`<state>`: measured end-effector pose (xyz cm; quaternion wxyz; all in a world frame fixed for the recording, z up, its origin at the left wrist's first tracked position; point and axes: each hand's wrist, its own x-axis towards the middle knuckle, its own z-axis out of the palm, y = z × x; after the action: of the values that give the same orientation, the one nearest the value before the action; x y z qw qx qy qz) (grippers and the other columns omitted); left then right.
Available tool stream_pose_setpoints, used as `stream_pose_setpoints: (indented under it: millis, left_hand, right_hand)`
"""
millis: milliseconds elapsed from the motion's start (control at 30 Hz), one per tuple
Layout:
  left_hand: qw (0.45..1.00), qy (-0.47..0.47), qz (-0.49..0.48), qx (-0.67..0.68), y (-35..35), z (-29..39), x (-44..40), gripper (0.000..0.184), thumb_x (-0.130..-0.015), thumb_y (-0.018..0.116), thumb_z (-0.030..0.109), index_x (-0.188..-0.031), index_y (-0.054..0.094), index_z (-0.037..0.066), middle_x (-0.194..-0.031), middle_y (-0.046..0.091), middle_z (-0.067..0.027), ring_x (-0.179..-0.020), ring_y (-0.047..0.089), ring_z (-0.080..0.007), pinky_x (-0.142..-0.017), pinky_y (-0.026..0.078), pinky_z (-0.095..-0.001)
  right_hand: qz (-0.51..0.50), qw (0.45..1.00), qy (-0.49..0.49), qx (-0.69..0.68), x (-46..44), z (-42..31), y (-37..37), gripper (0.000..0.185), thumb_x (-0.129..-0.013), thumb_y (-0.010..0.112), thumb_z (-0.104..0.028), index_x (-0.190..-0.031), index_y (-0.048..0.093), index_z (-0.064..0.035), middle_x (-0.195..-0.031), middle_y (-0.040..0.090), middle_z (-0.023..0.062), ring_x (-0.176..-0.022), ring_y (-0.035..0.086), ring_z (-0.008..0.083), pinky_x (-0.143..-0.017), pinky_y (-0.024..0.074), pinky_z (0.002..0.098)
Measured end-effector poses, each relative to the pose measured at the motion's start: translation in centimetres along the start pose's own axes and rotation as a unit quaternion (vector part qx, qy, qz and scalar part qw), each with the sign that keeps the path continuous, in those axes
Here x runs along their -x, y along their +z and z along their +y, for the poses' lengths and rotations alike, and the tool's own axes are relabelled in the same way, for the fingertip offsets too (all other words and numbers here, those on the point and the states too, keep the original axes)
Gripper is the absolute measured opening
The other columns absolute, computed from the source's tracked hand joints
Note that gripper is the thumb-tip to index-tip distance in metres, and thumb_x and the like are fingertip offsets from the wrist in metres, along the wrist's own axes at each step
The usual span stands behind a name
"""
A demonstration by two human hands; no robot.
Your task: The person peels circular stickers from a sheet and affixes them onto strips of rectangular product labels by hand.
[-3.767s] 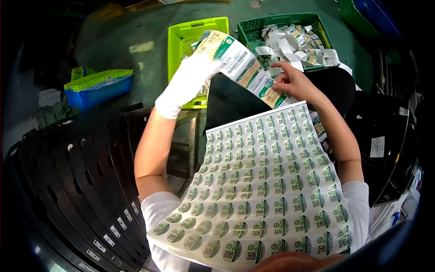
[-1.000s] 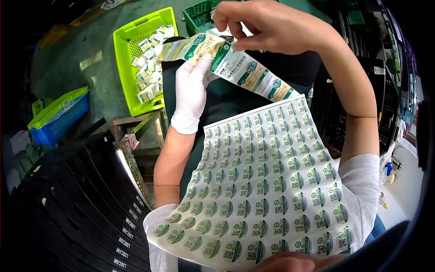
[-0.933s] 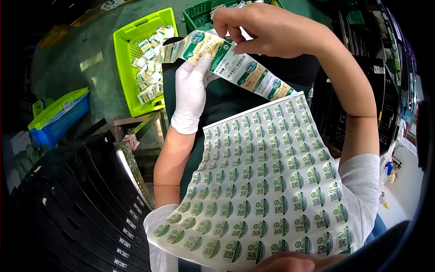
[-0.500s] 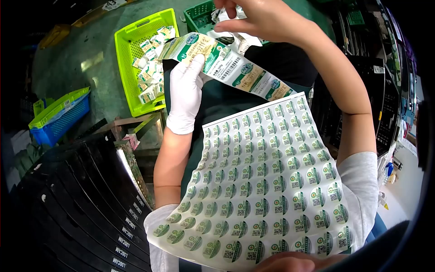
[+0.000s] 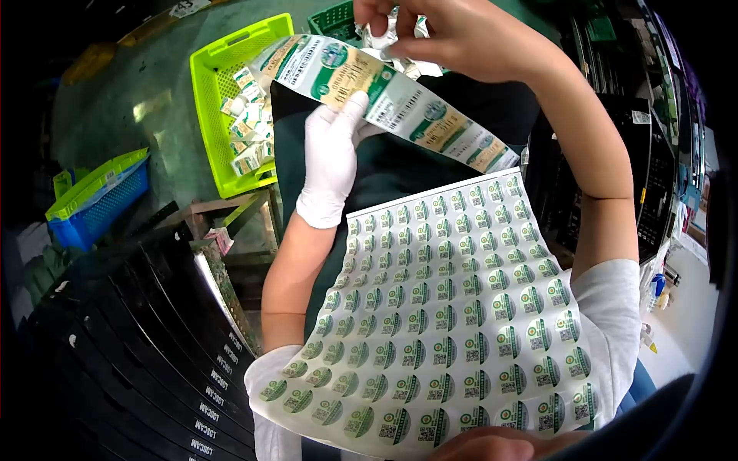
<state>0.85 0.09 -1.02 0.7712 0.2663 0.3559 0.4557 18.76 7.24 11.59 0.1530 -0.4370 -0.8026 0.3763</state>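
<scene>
My left hand [image 5: 335, 146], in a white glove, grips a long strip of printed labels [image 5: 346, 73] between thumb and fingers. The strip runs from the upper left down to the right, over my dark-clothed lap. Just above it is my bare right hand [image 5: 411, 34], its fingers curled and its thumb near the strip's upper edge; whether it pinches anything is too small to tell. A large sheet of round green stickers with square codes [image 5: 442, 307] covers my lap and torso below the strip.
A lime-green basket [image 5: 211, 127] with cut label pieces stands at the upper left. Behind my right hand is a dark green basket [image 5: 330, 23] with white strips. Blue and lime baskets [image 5: 100, 203] sit at the far left, above black stacked crates [image 5: 146, 338].
The head view has shifted, showing the lime basket further left than at first. My left hand holds a different stretch of the strip, which now reaches further up-left. My right hand has moved above the strip.
</scene>
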Motion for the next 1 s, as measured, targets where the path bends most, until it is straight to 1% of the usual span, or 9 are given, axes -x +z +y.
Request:
stream_pose_setpoints:
  millis: [233, 333, 467, 533, 667, 733, 800, 900, 1000]
  left_hand:
    - [1.000, -0.009, 0.006, -0.015, 0.0, 0.6, -0.1, 0.029, -0.098, 0.048, 0.016, -0.119, 0.056, -0.002, -0.109, 0.064, -0.0100, -0.095, 0.065, -0.0190, -0.082, 0.053, -0.0330]
    - [1.000, -0.006, 0.004, -0.003, 0.0, 0.4, 0.1, 0.029, -0.098, 0.048, 0.016, -0.120, 0.055, -0.002, -0.109, 0.064, -0.0101, -0.094, 0.065, -0.0192, -0.083, 0.053, -0.0334]
    - [1.000, 0.009, 0.007, 0.002, -0.5, -0.1, 0.0, 0.030, -0.098, 0.047, 0.016, -0.120, 0.054, -0.003, -0.110, 0.063, -0.0108, -0.095, 0.064, -0.0195, -0.083, 0.052, -0.0338]
    - [1.000, 0.025, 0.011, 0.003, -0.5, 0.3, 0.1, 0.029, -0.098, 0.047, 0.014, -0.120, 0.053, -0.004, -0.111, 0.063, -0.0117, -0.097, 0.064, -0.0199, -0.084, 0.052, -0.0340]
    - [0.993, 0.091, 0.002, 0.070, -0.4, 1.5, -0.2, 0.033, -0.097, 0.050, 0.015, -0.125, 0.050, -0.003, -0.119, 0.059, -0.0141, -0.105, 0.061, -0.0218, -0.093, 0.048, -0.0370]
    - [0.985, 0.103, -0.056, 0.128, 0.3, 1.3, 0.3, 0.038, -0.096, 0.052, 0.017, -0.128, 0.047, -0.003, -0.124, 0.056, -0.0152, -0.111, 0.058, -0.0234, -0.098, 0.044, -0.0375]
    - [0.994, 0.071, -0.059, -0.056, 1.9, -0.1, 0.7, 0.039, -0.095, 0.054, 0.017, -0.128, 0.048, -0.003, -0.122, 0.056, -0.0115, -0.108, 0.056, -0.0187, -0.098, 0.043, -0.0353]
    - [0.995, -0.051, -0.088, -0.005, 2.2, -2.1, 0.9, 0.033, -0.096, 0.052, 0.013, -0.125, 0.051, -0.001, -0.121, 0.057, -0.0100, -0.111, 0.057, -0.0214, -0.094, 0.047, -0.0384]
    - [0.998, -0.024, -0.043, 0.050, 2.2, -1.3, 0.5, 0.027, -0.097, 0.051, 0.012, -0.117, 0.056, -0.005, -0.109, 0.063, -0.0109, -0.094, 0.063, -0.0182, -0.085, 0.052, -0.0342]
  right_hand:
    - [-0.125, 0.981, 0.003, 0.150, -0.1, -0.9, 0.8, 0.028, -0.079, 0.062, -0.006, -0.105, 0.052, -0.0018, -0.097, 0.062, 0.0164, -0.090, 0.061, 0.0327, -0.074, 0.0481, 0.0381]
    - [-0.049, 0.983, -0.065, 0.162, -0.1, 0.6, 3.2, 0.026, -0.075, 0.065, -0.002, -0.099, 0.057, -0.0014, -0.086, 0.062, 0.0113, -0.081, 0.063, 0.0290, -0.068, 0.0483, 0.0380]
    - [0.067, 0.965, -0.051, 0.249, -0.3, 1.8, 4.5, 0.037, -0.072, 0.058, 0.010, -0.106, 0.054, -0.0026, -0.094, 0.061, 0.0116, -0.091, 0.062, 0.0305, -0.074, 0.0506, 0.0384]
    - [0.106, 0.984, 0.010, 0.140, 0.1, 1.0, 2.3, 0.031, -0.081, 0.066, -0.016, -0.105, 0.052, -0.0006, -0.093, 0.063, 0.0176, -0.086, 0.062, 0.0341, -0.072, 0.0489, 0.0393]
    - [-0.104, 0.989, 0.098, 0.042, -0.2, -0.9, 0.8, 0.024, -0.083, 0.066, -0.018, -0.096, 0.057, 0.0001, -0.081, 0.063, 0.0136, -0.076, 0.062, 0.0254, -0.068, 0.0482, 0.0346]
    - [-0.027, 0.997, 0.049, -0.057, -0.7, -0.2, 1.8, 0.020, -0.084, 0.065, -0.016, -0.091, 0.058, 0.0010, -0.075, 0.061, 0.0110, -0.070, 0.059, 0.0197, -0.064, 0.0469, 0.0320]
    - [0.034, 0.990, 0.058, -0.121, -1.4, -1.1, 1.6, 0.020, -0.084, 0.066, -0.016, -0.090, 0.057, 0.0011, -0.074, 0.060, 0.0101, -0.068, 0.057, 0.0173, -0.062, 0.0463, 0.0312]
    - [0.111, 0.990, 0.051, -0.073, -0.8, -1.0, 1.4, 0.023, -0.086, 0.065, -0.015, -0.100, 0.055, 0.0005, -0.077, 0.060, 0.0091, -0.071, 0.056, 0.0143, -0.064, 0.0464, 0.0284]
    - [0.161, 0.978, 0.037, -0.130, 1.0, 0.6, 1.9, 0.029, -0.087, 0.062, -0.011, -0.113, 0.052, -0.0016, -0.091, 0.061, 0.0065, -0.083, 0.058, 0.0129, -0.072, 0.0484, 0.0265]
